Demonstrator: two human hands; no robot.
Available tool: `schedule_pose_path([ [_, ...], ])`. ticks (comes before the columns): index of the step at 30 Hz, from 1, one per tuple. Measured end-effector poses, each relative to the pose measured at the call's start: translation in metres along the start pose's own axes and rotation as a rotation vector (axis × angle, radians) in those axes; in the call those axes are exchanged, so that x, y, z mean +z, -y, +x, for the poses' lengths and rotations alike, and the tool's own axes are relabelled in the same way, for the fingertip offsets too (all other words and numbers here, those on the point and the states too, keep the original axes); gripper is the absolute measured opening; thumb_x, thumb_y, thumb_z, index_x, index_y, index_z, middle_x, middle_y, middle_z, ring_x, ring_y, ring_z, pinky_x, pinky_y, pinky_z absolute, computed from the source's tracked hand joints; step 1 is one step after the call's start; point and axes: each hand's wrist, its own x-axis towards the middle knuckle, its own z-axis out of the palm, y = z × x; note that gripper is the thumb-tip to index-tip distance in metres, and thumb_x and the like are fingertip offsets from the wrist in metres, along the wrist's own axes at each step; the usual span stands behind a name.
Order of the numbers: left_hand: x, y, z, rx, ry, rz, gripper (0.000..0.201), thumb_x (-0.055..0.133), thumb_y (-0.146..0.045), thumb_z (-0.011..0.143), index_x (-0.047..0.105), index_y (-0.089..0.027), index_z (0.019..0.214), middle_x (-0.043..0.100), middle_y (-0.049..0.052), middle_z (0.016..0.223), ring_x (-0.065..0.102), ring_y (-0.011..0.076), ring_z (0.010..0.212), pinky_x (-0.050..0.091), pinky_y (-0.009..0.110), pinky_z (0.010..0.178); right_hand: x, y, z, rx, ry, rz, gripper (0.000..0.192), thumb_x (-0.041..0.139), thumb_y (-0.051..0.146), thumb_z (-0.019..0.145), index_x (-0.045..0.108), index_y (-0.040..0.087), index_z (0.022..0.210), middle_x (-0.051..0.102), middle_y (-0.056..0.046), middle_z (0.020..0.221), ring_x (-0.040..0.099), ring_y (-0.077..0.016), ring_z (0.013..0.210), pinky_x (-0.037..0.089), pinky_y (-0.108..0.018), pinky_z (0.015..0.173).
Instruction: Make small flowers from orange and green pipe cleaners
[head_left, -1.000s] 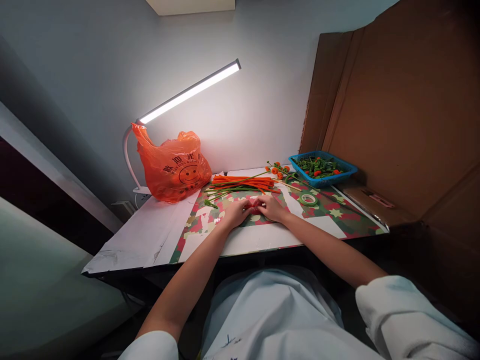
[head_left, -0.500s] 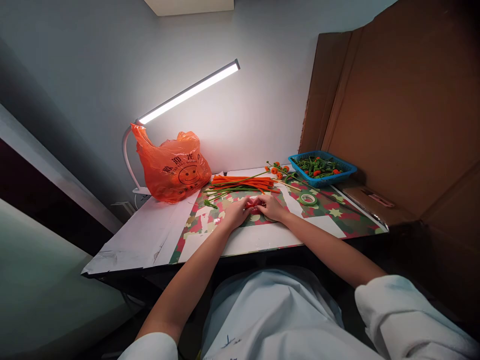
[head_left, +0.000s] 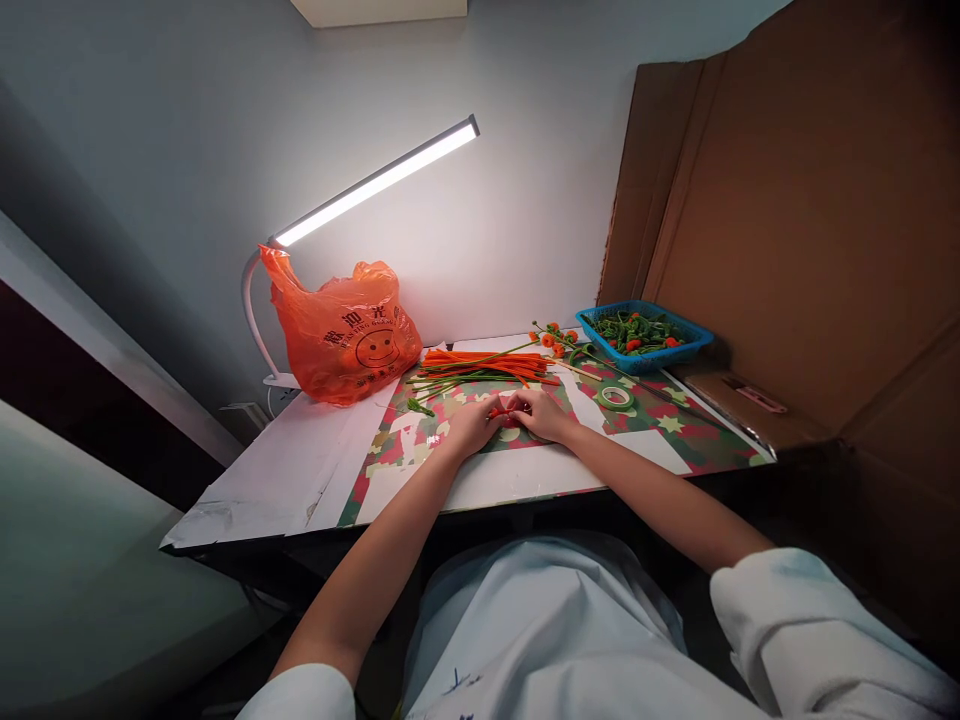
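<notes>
**Both hands closed on a small red piece at mid-table**

Left to right: an orange bag [head_left: 341,335] sits under the lamp [head_left: 375,182] at the table's [head_left: 285,470] far left. Beside it lies a bundle of orange and green stems [head_left: 484,368], fanned across the patterned mat [head_left: 675,425]. Just in front of the stems, your left hand [head_left: 471,426] and right hand [head_left: 541,414] meet, fingertips pinched from either side on a small red piece [head_left: 506,412] that rests low over the mat; most of it is hidden by your fingers. To the right lie a roll of green tape [head_left: 616,398], a sprig with orange balls [head_left: 556,340] and a blue basket [head_left: 643,335] of green and red bits. Judged from the grip, you are shaping or winding the piece. The next move calls for a steady pinch in one hand while the other works.
</notes>
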Motion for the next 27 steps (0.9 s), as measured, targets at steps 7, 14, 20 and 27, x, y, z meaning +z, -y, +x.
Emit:
schedule_pose_path([
  [7,0.0004,0.0005,0.0003,-0.012,0.005,-0.014,0.012,0.051,-0.033,0.085,0.057,-0.022,0.084,0.064,0.002,0.075,0.055,0.0178,0.068,0.032,0.025,0.058,0.0014,-0.0030,0.0004,-0.016,-0.009,-0.011,0.011,0.054,0.009,0.076,0.061,0.017,0.080,0.063,0.000,0.068,0.056,-0.0121,0.062,0.042,-0.023,0.059],
  [14,0.0008,0.0012,0.0004,-0.003,-0.009,-0.033,0.013,0.052,-0.034,0.085,0.057,-0.022,0.081,0.063,0.001,0.073,0.054,0.0169,0.066,0.032,0.024,0.057,0.0016,-0.0034,0.0000,-0.002,-0.004,0.001,0.010,0.055,0.011,0.076,0.061,0.017,0.081,0.063,0.000,0.069,0.056,-0.0120,0.062,0.043,-0.023,0.059],
  [20,0.0017,0.0038,0.0006,0.007,-0.004,-0.047,0.014,0.053,-0.034,0.085,0.057,-0.022,0.081,0.064,0.001,0.074,0.054,0.0168,0.065,0.032,0.025,0.056,0.0013,-0.0025,-0.0004,-0.003,0.005,0.020,0.011,0.054,0.011,0.076,0.061,0.017,0.082,0.063,0.000,0.069,0.056,-0.0122,0.062,0.043,-0.023,0.058],
  [27,0.0027,0.0059,0.0007,0.008,0.011,-0.061,0.016,0.052,-0.037,0.085,0.057,-0.022,0.084,0.065,0.001,0.076,0.056,0.0169,0.066,0.035,0.024,0.058,0.0008,-0.0022,-0.0013,-0.022,0.005,0.013,0.014,0.053,0.008,0.075,0.061,0.017,0.082,0.062,0.000,0.068,0.056,-0.0124,0.062,0.042,-0.023,0.059],
])
